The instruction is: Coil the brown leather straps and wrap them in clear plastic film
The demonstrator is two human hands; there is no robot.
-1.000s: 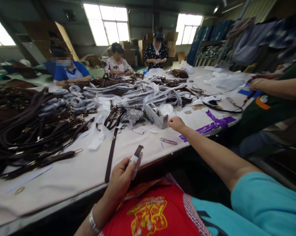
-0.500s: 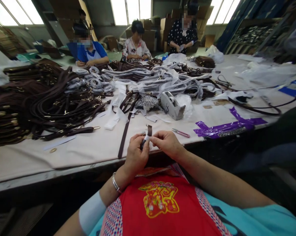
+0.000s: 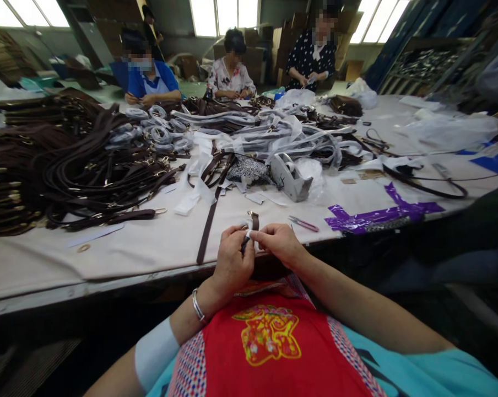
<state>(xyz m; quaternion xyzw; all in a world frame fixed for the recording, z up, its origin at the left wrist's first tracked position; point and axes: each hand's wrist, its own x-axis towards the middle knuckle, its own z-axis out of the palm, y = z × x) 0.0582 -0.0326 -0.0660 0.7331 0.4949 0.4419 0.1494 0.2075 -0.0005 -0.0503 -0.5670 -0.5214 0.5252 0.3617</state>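
Observation:
My left hand (image 3: 235, 258) is closed on a dark brown strap (image 3: 255, 221) with a gold-coloured buckle at its upper end, just over the table's front edge. A white wrap goes round the strap between my hands. Thumb and forefinger of my right hand (image 3: 281, 242) pinch this wrap from the right. The lower part of the strap is hidden by my left fingers. Beyond my hands stands a grey tape dispenser (image 3: 291, 177), and pink-handled snips (image 3: 304, 223) lie to the right. A flat brown strap (image 3: 207, 231) lies to the left of my left hand.
Piles of brown straps (image 3: 84, 165) cover the table's left side, with wrapped straps (image 3: 249, 132) across the middle. Purple tape (image 3: 381, 215) is stuck near the right front edge (image 3: 108, 280). Three people work across the table; another stands behind.
The view has shifted slightly. My hands remain together at the strap, with the left hand turned a little and the white wrap smaller in view between my fingers.

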